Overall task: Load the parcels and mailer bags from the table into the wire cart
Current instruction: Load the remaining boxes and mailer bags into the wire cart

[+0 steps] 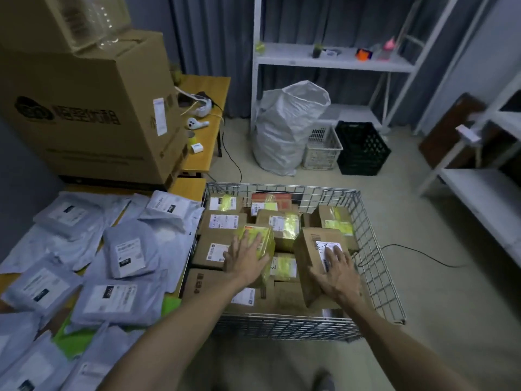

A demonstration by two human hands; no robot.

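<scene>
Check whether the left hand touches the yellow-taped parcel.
Touching. The head view shows the left hand flat on the yellow-taped parcel, fingers spread over its top.

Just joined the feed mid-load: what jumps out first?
Both hands lie flat on boxes in the wire cart: the left hand on a yellow-taped box, the right hand on a tilted brown box. Grey mailer bags cover the table at left, with a big cardboard carton at its far end.

One wire cart (pixel 377 249), about eleven cardboard parcels (pixel 222 221), roughly a dozen mailer bags (pixel 129 249), two large cartons (pixel 93 108), one woven sack (pixel 284 128), one white basket (pixel 321 148), one black crate (pixel 361 148).
</scene>
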